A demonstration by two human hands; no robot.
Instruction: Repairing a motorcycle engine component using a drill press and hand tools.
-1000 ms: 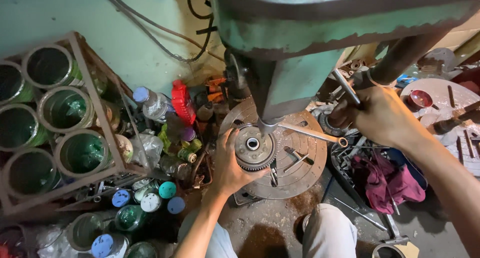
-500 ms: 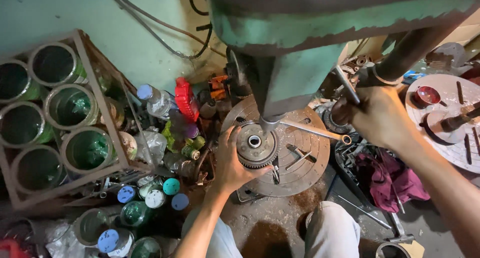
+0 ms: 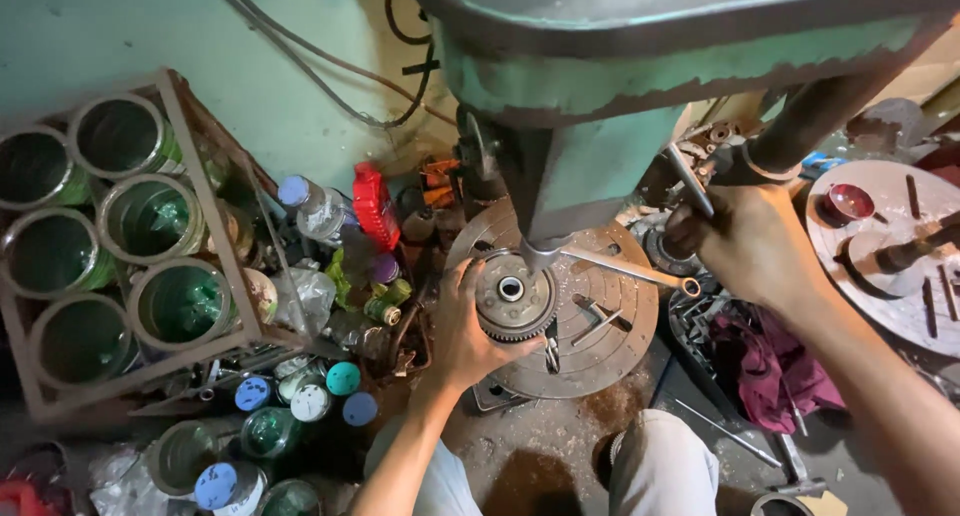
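I look down past the green head of a drill press (image 3: 640, 66). My left hand (image 3: 465, 331) grips a round toothed metal gear part (image 3: 514, 296) and holds it on the round slotted drill table (image 3: 600, 336), under the spindle. My right hand (image 3: 745, 241) is closed around the press's feed lever (image 3: 690, 181) on the right side of the machine. A wrench (image 3: 625, 269) lies across the table just right of the gear part.
A rack of green-tinted cans (image 3: 110, 236) stands at left. Bottles and capped containers (image 3: 310, 396) and a red bottle (image 3: 375, 206) crowd the floor. A second round slotted plate (image 3: 885, 256) and a maroon rag (image 3: 770, 371) lie at right. My knees (image 3: 660, 466) show below.
My left hand and the gear part stay in place on the table. My right hand keeps its grip on the lever and has shifted slightly.
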